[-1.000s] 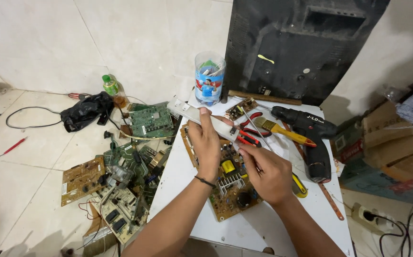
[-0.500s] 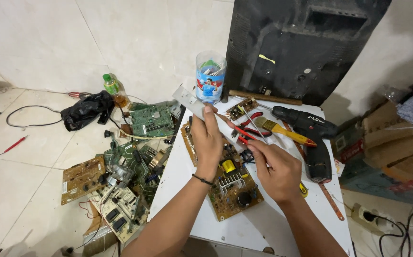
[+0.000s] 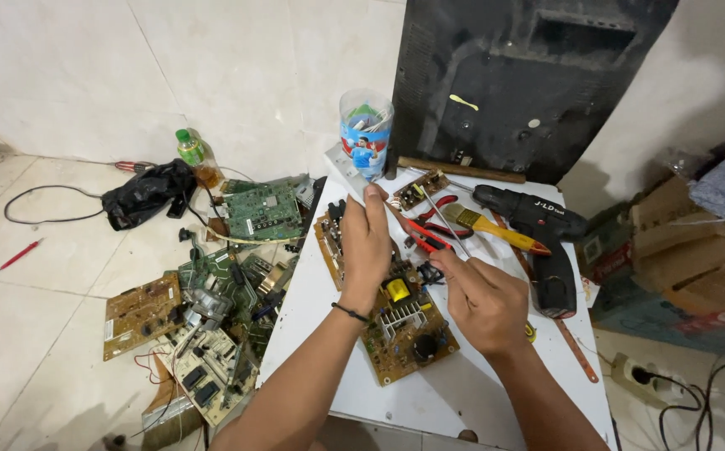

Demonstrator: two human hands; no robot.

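White tiled floor and wall surround a small white bench (image 3: pixel 312 309) that stands against a black panel (image 3: pixel 529 75) leaning at its far edge. On the floor by the bench's left edge lies a heap of boards (image 3: pixel 212 326), with a green bottle (image 3: pixel 187 149) and a black bag (image 3: pixel 145 194) further off.

The left hand (image 3: pixel 365 242) is lifted above the bench near the far left corner, fingers wrapped around a pale strip (image 3: pixel 347 171); the raised, tilted hold seems to bring the strip's lower end towards the other hand. The right hand (image 3: pixel 484 301) hovers near the bench's middle, fingers curled shut around a thin metal rod (image 3: pixel 442 219) that points up towards the strip, likely a slim tool angled to reach it. What sort of tip it has cannot be told.

The strip is long, narrow, flat and whitish, its far end poking out past the fingers just in front of a clear cup (image 3: pixel 366 134) full of small bits; the hand hides most of its middle.

Under both hands a brown circuit board (image 3: pixel 396 326) with a yellow part and a finned heat sink lies flat, from the far left corner towards the near edge. Red pliers (image 3: pixel 429 234), a yellow-handled brush (image 3: pixel 496 225) and a black drill (image 3: pixel 546 242) rest along the right side, apparently parked within reach.
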